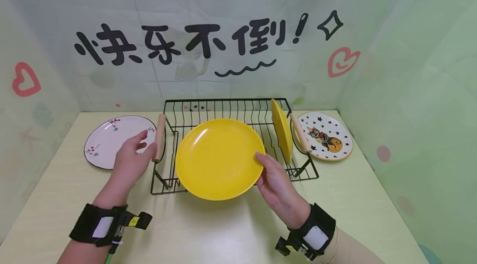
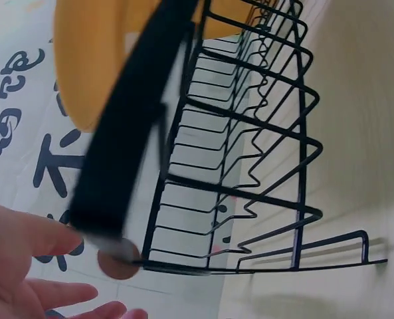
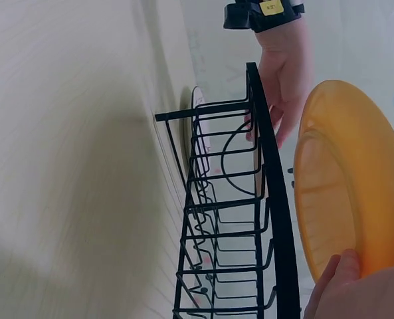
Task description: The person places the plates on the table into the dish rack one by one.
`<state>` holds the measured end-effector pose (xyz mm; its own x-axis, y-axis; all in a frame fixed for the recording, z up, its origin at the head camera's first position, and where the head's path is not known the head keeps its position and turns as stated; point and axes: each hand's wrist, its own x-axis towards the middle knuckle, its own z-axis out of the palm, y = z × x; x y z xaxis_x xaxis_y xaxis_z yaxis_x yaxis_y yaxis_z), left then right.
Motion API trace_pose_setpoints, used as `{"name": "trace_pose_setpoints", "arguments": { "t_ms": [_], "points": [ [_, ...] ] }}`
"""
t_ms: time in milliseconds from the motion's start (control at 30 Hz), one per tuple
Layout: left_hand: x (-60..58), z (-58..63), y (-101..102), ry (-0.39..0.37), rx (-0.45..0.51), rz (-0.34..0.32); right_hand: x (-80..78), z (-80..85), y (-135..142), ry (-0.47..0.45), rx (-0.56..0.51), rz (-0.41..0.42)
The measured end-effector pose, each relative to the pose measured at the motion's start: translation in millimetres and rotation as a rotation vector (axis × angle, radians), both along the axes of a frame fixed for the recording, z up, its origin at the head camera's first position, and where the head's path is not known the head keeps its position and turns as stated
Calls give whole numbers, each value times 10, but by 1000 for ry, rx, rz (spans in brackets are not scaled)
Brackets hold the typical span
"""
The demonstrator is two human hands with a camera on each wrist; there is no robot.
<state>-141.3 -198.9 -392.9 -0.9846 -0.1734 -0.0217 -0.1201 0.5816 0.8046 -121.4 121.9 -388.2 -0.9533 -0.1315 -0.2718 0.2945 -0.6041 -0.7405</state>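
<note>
The yellow plate (image 1: pixel 220 159) is up in the air over the black wire rack (image 1: pixel 223 99), tipped so that its shiny top shows. The right hand (image 1: pixel 277 189) holds it by the right edge, thumb on the front and fingers tucked behind. The left hand (image 1: pixel 134 156) holds nothing; its fingers are loose near the rack's left wooden handle (image 1: pixel 160 138) (I can't tell if they touch it). The plate looks hard and smooth, so it likely won't bend, and it may slip if fingers are wet. It is probably not too heavy for one hand, but with all its weight hanging off one side it could tip. It might chip or crack if it bumps the rack or drops on the worktop (image 1: pixel 208 235). The best place to hold is the rim, and one hand on each side would make it steadier.
</note>
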Motion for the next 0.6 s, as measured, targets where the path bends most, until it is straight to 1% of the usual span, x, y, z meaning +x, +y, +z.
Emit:
{"name": "trace_pose_setpoints", "arguments": {
  "t_ms": [100,167,333,400,467,600],
  "points": [
    [-35,-24,53,-4,-28,-33,-7,-6,5,-1,19,-4],
    [-58,-49,70,1,-42,-43,-9,-8,8,-2,32,-9],
    [-67,-84,89,-42,-8,-25,-14,-12,6,7,70,-26],
    [-60,-86,93,-61,15,-18,-19,-11,6,18,101,-36],
    [-59,-92,88,-63,21,-8,-28,-4,15,26,137,-50],
    [-59,-106,71,-79,84,-3,-66,45,64,27,211,-72]
  ]
}}
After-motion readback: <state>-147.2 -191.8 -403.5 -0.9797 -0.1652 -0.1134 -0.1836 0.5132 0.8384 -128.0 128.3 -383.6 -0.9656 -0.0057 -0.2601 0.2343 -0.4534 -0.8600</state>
